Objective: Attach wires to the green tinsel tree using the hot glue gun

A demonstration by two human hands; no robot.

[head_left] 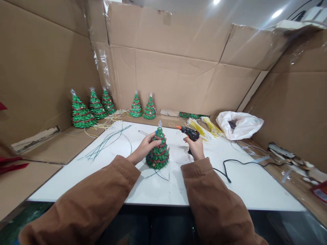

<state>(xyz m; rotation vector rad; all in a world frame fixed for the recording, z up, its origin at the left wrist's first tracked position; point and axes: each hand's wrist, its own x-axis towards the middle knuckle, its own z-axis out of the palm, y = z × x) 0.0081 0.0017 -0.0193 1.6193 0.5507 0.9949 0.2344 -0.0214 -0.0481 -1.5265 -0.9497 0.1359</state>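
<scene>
A small green Christmas tree (158,154) with red garland and a clear star on top stands upright on the white board. My left hand (146,145) grips it around its upper part, the thumb across the front. In my right hand (196,147) is a black hot glue gun (190,132), its orange nozzle pointing left toward the tree's top but apart from it. The fingers of my right hand wrap the handle, and the trigger is mostly hidden. Thin green wires (157,174) lie at the foot of the tree.
Loose green wires (107,141) spread over the board's left side. More trees (81,114) stand at the back left and back centre. Bundles of yellow and white wires (201,128) lie beside a white plastic bag (240,124). A black cord (245,162) runs right. Cardboard walls (166,68) enclose the table.
</scene>
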